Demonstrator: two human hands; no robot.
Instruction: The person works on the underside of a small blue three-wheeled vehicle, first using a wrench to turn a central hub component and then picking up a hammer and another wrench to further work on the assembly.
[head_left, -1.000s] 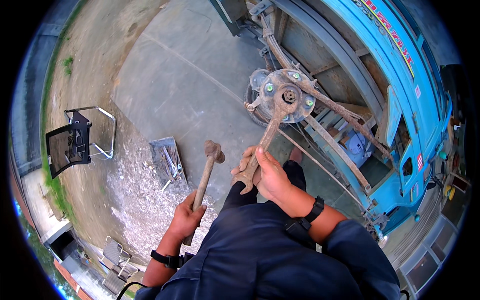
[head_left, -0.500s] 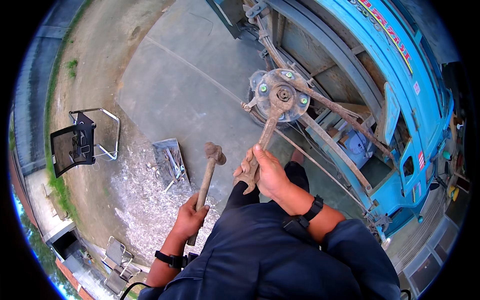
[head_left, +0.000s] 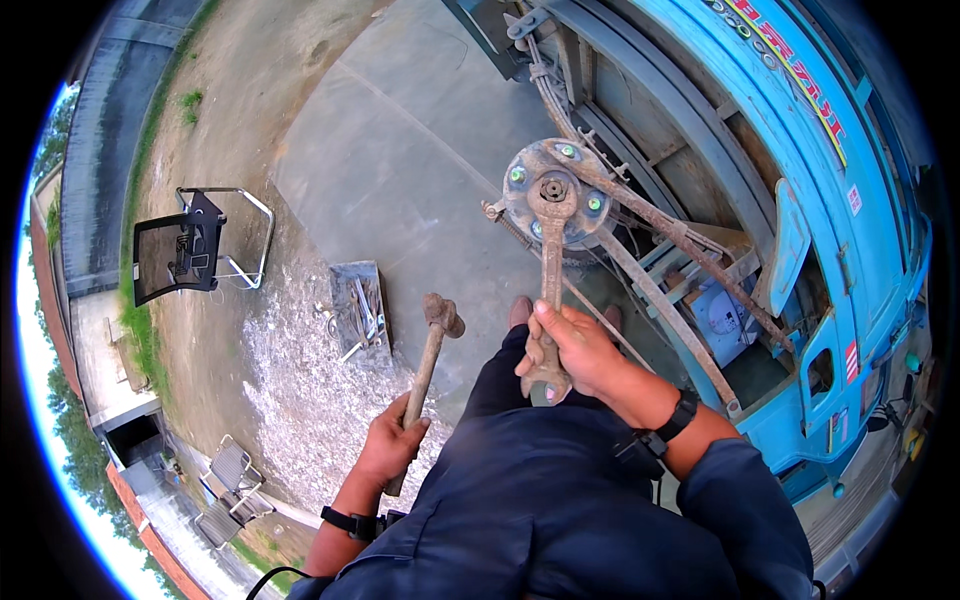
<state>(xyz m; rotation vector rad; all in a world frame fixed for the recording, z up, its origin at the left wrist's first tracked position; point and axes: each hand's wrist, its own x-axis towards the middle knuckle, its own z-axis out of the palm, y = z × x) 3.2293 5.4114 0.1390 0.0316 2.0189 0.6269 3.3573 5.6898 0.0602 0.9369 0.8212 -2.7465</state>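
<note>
A hammer with a rusty head (head_left: pixel 440 315) and a wooden handle is gripped low on its handle by my left hand (head_left: pixel 392 443), its head pointing up and away from me. My right hand (head_left: pixel 575 350) is wrapped around the lower part of a big rusty wrench (head_left: pixel 552 265). The wrench's far ring end sits around the middle of a round rusty hub (head_left: pixel 518 205), which has several bright greenish bolt ends on its face. Its open-jawed near end sticks out below my right fingers.
The blue machine (head_left: pixel 810 420) with its rusty rods and frame fills the right side. A metal tray of tools (head_left: pixel 363 310) lies on the ground at left. Farther left stands a black chair with a metal frame (head_left: pixel 180 250); another chair (head_left: pixel 235 480) is at lower left.
The wrench has turned slightly, its near end swinging to the right with my right hand. The hammer stays in my left hand. The whole view has shifted a little.
</note>
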